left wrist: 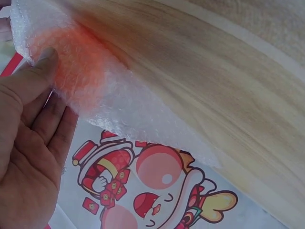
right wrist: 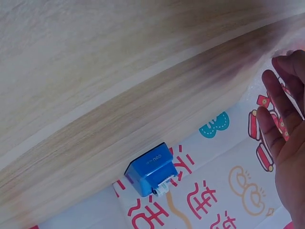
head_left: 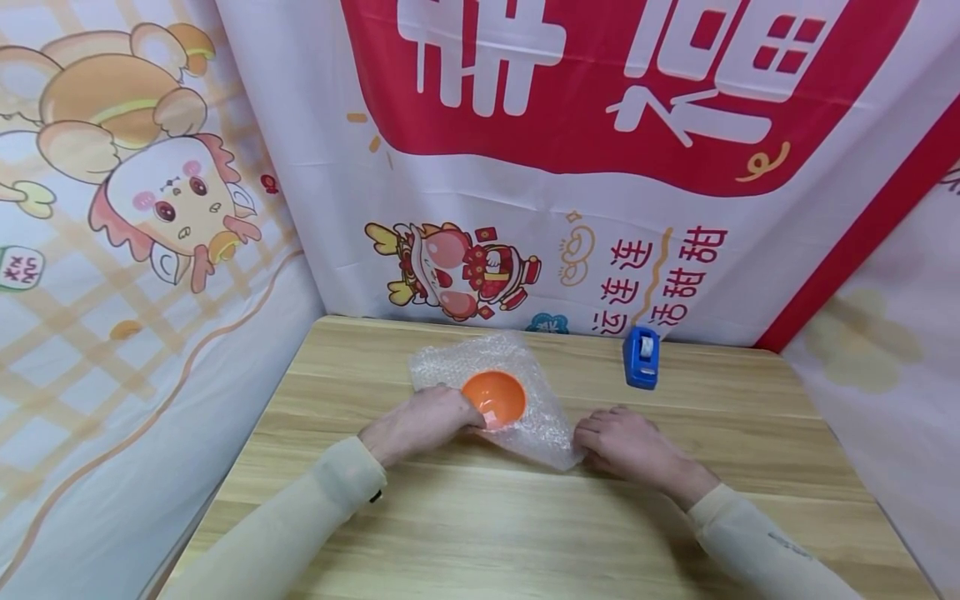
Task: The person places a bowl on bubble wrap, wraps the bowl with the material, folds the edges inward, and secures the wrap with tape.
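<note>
An orange bowl [head_left: 497,395] sits on a sheet of clear bubble wrap [head_left: 457,358] near the back of the table, its hollow facing up. My left hand [head_left: 429,423] is at the bowl's near left rim. In the left wrist view, its thumb [left wrist: 46,59] presses the wrap against the bowl's side, with the other fingers behind the sheet. At the right corner of the wrap, my right hand [head_left: 628,446] pinches the edge between thumb and forefinger. Its other fingers [right wrist: 271,131] are spread apart in the right wrist view.
A blue tape dispenser [head_left: 642,358] stands at the back of the wooden table [head_left: 480,533], beyond my right hand. Printed cloth [head_left: 570,158] hangs along the table's back edge, and more patterned cloth [head_left: 150,333] is at the left.
</note>
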A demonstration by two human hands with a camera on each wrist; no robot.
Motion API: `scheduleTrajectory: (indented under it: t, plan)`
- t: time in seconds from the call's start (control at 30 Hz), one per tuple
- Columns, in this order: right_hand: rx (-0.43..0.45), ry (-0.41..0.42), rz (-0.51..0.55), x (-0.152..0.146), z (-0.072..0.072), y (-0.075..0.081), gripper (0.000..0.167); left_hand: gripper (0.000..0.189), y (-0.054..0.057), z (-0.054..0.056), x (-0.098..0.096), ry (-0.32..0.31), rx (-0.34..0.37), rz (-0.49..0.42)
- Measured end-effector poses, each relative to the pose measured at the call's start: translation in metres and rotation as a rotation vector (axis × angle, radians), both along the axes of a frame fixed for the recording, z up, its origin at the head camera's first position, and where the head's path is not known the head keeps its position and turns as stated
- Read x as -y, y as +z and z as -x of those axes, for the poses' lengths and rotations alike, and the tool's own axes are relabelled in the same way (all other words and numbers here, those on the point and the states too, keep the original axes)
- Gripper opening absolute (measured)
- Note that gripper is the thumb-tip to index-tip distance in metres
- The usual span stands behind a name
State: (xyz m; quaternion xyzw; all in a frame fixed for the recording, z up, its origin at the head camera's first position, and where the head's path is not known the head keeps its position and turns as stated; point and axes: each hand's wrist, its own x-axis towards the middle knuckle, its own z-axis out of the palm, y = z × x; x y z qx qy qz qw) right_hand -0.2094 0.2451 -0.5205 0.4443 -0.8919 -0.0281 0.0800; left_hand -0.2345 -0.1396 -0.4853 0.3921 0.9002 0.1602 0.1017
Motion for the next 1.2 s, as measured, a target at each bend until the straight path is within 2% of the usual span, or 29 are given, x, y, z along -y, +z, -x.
scheduleTrajectory:
  t: [0.2, 0.3, 0.53, 0.63, 0.9, 1.03, 1.2]
  plan:
    - [-0.045, 0.011, 0.004, -0.002, 0.0, 0.001, 0.018, 0.017, 0.0, 0.001, -0.001, -0.009, -0.03, 0.02]
    - [-0.011, 0.013, 0.036, -0.005, 0.0, 0.003, 0.021, 0.017, 0.0, 0.001, -0.001, -0.01, -0.036, 0.025]
    - [0.293, -0.018, 0.204, -0.007, 0.0, 0.008, 0.025, 0.017, 0.002, 0.001, -0.001, -0.013, -0.034, 0.026]
    - [0.348, -0.009, 0.238, -0.007, 0.0, 0.01, 0.024, 0.017, 0.002, 0.002, -0.002, -0.019, -0.039, 0.031]
    - [0.302, 0.072, 0.244, -0.009, 0.001, 0.012, 0.029, 0.017, 0.001, 0.002, -0.002, -0.008, -0.023, 0.027]
    - [0.262, 0.098, 0.27, -0.008, 0.002, 0.013, 0.022, 0.016, 0.002, 0.002, -0.002, -0.019, -0.051, 0.037]
    - [0.226, 0.112, 0.323, -0.004, 0.002, 0.017, 0.025, 0.015, 0.004, 0.001, -0.004, -0.03, -0.078, 0.052]
